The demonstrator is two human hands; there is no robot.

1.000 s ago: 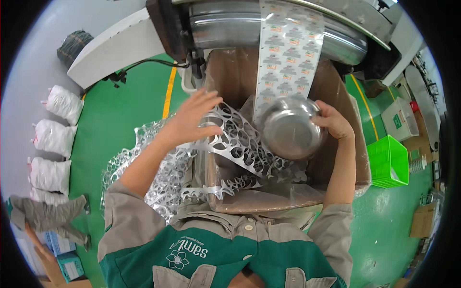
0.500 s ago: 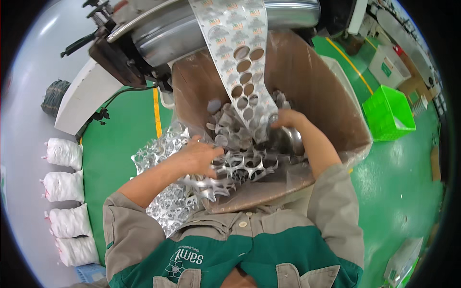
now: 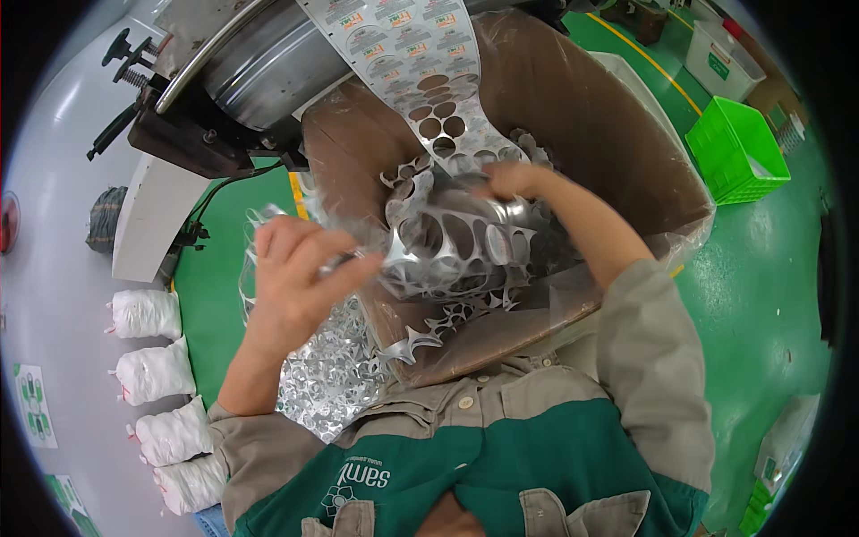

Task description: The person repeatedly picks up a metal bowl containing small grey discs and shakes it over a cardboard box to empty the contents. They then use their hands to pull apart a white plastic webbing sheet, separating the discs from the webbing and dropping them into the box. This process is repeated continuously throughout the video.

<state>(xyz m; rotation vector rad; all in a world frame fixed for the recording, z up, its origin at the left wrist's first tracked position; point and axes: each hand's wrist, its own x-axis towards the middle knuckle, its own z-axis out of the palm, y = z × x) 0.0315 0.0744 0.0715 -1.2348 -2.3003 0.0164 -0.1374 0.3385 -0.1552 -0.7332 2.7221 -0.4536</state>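
Note:
A printed foil strip (image 3: 398,40) with rows of round holes hangs from a metal roller (image 3: 268,76) into a brown, plastic-lined bin (image 3: 591,116). My right hand (image 3: 519,179) is closed at the strip's lower end, inside the bin; its fingertips are partly hidden. My left hand (image 3: 300,268), raised over the bin's left rim, curls its fingers and thumb round a silvery piece of foil; motion blurs it. Between my hands lies a tangle of perforated foil scrap (image 3: 438,242). More crumpled foil scrap (image 3: 331,376) spills outside the bin, at its left.
The machine's black bracket (image 3: 188,134) and white leg (image 3: 157,215) stand at the left. Several white bundles (image 3: 152,371) line the floor by the wall. A bright green crate (image 3: 738,152) and a white box (image 3: 716,58) are at the right.
My left hand has lifted away from the foil scrap and moved left and up. My right hand has shifted slightly left and up with the strip's end. The view has tilted.

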